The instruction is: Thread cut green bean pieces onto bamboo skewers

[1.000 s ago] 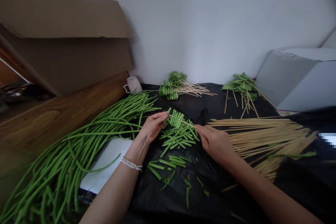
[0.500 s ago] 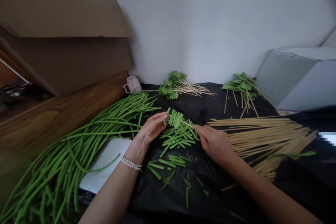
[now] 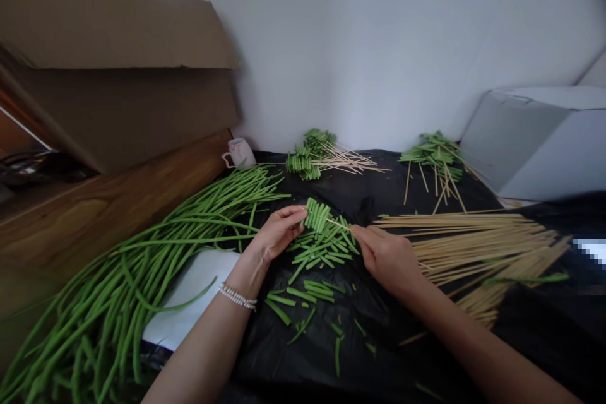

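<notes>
A worker's right hand (image 3: 387, 259) is gripping a bamboo skewer (image 3: 339, 225), apparently steadying it, while the left hand (image 3: 281, 231) is pinching the outer end of its row of threaded bean pieces (image 3: 316, 215). Cut pieces (image 3: 326, 242) are lying below and between the hands, seemingly for quick reach; yardlong beans (image 3: 156, 259) are trailing left of the left hand, spare skewers (image 3: 473, 243) fanning out right of the right.

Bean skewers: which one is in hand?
The skewer between the left hand and the right hand; the other loaded skewers lie beyond, near the wall.
</notes>
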Action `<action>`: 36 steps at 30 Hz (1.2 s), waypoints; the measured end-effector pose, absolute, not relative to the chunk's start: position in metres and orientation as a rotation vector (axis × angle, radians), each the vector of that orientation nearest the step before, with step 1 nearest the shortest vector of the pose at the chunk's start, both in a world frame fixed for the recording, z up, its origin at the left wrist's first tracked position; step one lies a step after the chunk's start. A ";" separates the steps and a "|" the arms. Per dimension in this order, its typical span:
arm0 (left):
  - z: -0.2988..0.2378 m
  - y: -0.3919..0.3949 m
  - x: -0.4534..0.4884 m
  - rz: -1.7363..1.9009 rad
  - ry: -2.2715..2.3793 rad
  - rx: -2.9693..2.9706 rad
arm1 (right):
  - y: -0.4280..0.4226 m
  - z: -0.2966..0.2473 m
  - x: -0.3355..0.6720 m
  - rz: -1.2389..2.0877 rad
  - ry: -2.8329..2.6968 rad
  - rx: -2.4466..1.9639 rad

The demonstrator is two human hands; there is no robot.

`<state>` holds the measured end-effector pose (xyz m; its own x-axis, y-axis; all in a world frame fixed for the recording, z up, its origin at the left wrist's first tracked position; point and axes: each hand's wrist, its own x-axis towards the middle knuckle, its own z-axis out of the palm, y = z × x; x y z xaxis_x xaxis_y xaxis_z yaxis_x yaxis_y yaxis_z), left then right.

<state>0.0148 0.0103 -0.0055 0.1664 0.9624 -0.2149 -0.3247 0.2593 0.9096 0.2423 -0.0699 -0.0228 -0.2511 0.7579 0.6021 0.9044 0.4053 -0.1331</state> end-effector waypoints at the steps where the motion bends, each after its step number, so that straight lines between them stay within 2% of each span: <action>1: -0.006 0.010 0.015 1.095 0.988 0.912 | -0.069 -0.022 0.244 -0.321 -2.059 -1.420; 13: -0.015 0.006 0.015 0.669 1.318 2.186 | -0.061 -0.020 0.254 -0.397 -1.940 -1.483; 19: -0.013 0.003 0.017 0.583 1.252 2.409 | -0.063 -0.019 0.251 -0.377 -1.982 -1.487; 23: -0.012 0.006 0.016 0.741 1.308 2.165 | -0.063 -0.020 0.252 -0.359 -1.961 -1.492; 29: -0.009 0.013 0.014 1.195 1.111 1.293 | -0.063 -0.020 0.251 -0.346 -1.967 -1.479; 36: -0.001 0.013 0.011 1.221 0.943 0.850 | -0.065 -0.021 0.248 -0.334 -2.023 -1.404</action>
